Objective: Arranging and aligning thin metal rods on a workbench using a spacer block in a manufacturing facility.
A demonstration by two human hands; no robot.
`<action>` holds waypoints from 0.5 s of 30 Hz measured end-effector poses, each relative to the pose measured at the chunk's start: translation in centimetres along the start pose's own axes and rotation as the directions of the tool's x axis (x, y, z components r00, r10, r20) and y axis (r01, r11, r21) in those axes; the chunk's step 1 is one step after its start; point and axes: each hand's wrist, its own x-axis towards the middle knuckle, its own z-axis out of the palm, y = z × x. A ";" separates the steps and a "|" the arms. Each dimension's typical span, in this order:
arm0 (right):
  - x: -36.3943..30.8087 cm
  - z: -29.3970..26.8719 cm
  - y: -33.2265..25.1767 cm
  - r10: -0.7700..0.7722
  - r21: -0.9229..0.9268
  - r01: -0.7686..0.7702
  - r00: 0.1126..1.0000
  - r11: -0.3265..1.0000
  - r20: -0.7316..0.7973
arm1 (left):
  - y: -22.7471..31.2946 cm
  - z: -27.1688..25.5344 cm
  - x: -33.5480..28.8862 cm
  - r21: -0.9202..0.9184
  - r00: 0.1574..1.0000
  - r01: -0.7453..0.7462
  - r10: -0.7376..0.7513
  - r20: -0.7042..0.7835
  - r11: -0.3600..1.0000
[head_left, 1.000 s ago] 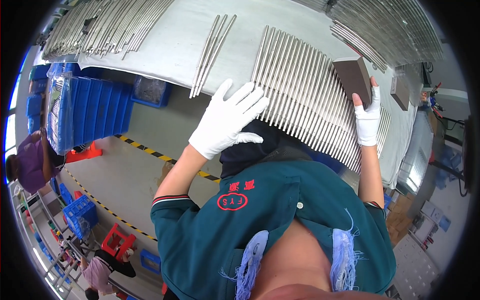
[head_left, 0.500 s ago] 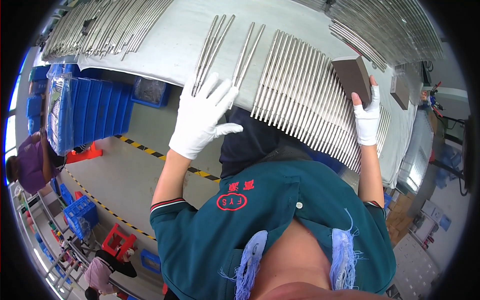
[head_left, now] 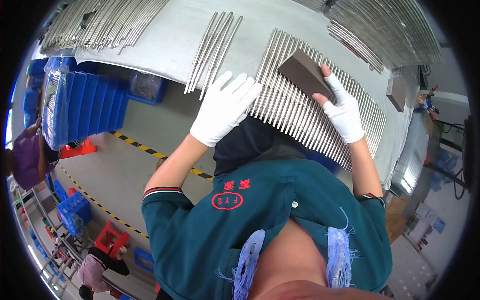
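Note:
A row of slender silver metal rods (head_left: 300, 110) lies side by side along the near edge of the white-covered table. My right hand (head_left: 345, 112), in a white glove with thumb and a finger bare at the tips, grips a dark brown rectangular block (head_left: 306, 74) over the row's left half. My left hand (head_left: 227, 110), fully gloved in white, lies with fingers stretched out at the row's left end. Its fingertips are by the nearest rods; whether they touch is unclear. Left of the row, several loose rods (head_left: 212, 55) form a small separate group.
More rods (head_left: 105, 25) lie at the far left, and stacked rods (head_left: 385, 30) at the far right. A second brown block (head_left: 396, 94) rests near the table's right side. Blue bins (head_left: 95, 102) stand left of the table. Two people are in the left background.
My right hand has carried the brown block leftward across the row. My left hand has moved right, toward the row's left end. The loose rods now lie closer together.

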 end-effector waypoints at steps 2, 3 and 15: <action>0.5 0.2 -0.4 -0.049 -0.021 0.050 0.998 0.999 0.028 | -0.3 0.3 0.0 -0.012 0.999 -0.020 0.019 -0.029 1.000; 0.7 0.3 -0.4 -0.097 -0.040 0.099 0.994 0.994 0.052 | -0.4 0.4 0.0 -0.023 0.997 -0.045 0.044 -0.058 0.999; 4.0 1.8 -1.9 -0.300 -0.080 0.313 0.943 0.946 0.145 | -0.6 0.2 0.3 -0.112 0.990 -0.077 0.063 -0.124 0.991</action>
